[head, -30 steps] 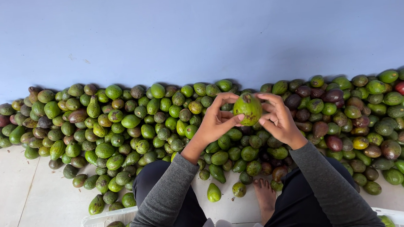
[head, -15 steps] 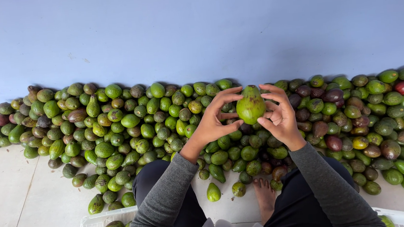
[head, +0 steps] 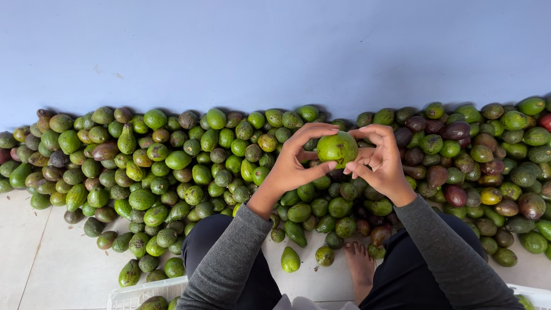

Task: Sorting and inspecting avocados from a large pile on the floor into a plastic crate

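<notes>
white crate (head: pixel 119 307), below-left of the big avocado pile (head: pixel 177 170): a few green avocados inside | held avocado (head: pixel 337 148): round, glossy green, raised over the pile's middle | left hand (head: pixel 293 163): fingers clasping it | right hand (head: pixel 377 163): fingertips pinching its right side | bare foot (head: pixel 360 267) just below the pile

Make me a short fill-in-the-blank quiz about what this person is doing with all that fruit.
1. The left hand and the right hand together hold one round ____ fruit.
2. The big pile of fruit lies on the tiled floor against a ____ wall.
3. The white crate at the lower left holds a few ____.
4. Between the person's knees, one bare ____ shows on the floor.

Missing words: green; blue; fruits; foot
</notes>
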